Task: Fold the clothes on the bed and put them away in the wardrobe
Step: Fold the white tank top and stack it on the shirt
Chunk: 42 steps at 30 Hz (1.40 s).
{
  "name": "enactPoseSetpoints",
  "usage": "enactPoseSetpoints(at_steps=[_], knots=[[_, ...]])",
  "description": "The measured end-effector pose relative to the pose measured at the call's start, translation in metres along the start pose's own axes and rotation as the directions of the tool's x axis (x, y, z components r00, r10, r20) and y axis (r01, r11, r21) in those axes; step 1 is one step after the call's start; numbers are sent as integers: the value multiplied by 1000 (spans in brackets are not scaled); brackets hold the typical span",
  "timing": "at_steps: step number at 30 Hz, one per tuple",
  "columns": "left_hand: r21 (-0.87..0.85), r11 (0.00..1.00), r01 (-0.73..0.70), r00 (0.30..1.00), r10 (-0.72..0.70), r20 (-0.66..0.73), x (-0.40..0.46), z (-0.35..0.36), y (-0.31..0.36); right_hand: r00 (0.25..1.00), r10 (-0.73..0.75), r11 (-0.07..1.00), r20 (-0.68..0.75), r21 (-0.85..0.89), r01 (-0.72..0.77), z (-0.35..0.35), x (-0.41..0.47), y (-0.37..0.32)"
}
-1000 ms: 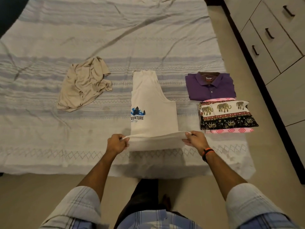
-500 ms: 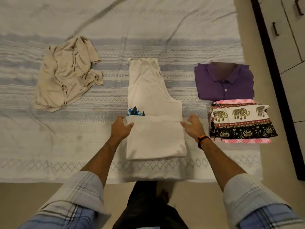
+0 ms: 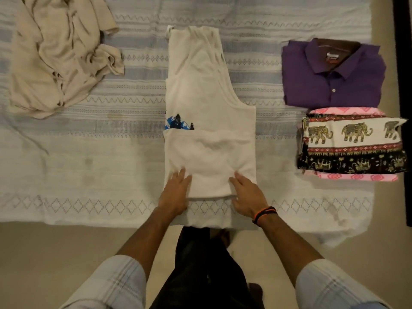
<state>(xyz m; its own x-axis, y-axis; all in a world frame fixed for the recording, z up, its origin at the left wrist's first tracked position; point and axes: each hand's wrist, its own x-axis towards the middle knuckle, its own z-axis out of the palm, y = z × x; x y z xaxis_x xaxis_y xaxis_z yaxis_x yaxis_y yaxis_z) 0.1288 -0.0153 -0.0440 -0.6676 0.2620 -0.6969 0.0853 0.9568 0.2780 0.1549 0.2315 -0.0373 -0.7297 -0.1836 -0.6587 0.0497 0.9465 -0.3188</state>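
Both hands flat on tank top — beige heap left, folded stack right

Both hands flat on folded white tank top: left hand at 7 o'clock corner, right hand at 5 o'clock corner.

Cream vest with blue print, beige garment, purple shirt, elephant-patterned cloth.

Dim, warm light — soft focus, wide-angle bending at edges.
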Motion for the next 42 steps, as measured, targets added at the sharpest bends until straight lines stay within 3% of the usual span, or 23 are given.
enactPoseSetpoints(at_steps=[6, 11, 15, 24, 35, 42], knots=[[188, 981, -47, 983, 79, -166, 3, 35, -6, 986, -100, 973, -133, -221, 69, 37, 1, 9], [225, 973, -46, 984, 83, -159, 2, 32, -8, 969, -156, 944, -192, -319, 89, 39, 4, 11], [223, 974, -24, 990, 54, -131, -7, 22, -7, 954, -171, 958, -247, -267, 103, 16, -5, 7], [247, 968, -34, 984, 75, -160, -82, -15, 27, 980, -97, 952, -173, -304, 40, -29, -73, -10], [237, 971, 24, 998, -8, -70, -179, 4, 52, 991, -52, 956, -124, -292, 14, -8, -166, -17], [206, 977, 55, 995, -37, -89, -184, -2, 57, 993, -43, 972, -114, -236, 14, -11, -172, -15]])
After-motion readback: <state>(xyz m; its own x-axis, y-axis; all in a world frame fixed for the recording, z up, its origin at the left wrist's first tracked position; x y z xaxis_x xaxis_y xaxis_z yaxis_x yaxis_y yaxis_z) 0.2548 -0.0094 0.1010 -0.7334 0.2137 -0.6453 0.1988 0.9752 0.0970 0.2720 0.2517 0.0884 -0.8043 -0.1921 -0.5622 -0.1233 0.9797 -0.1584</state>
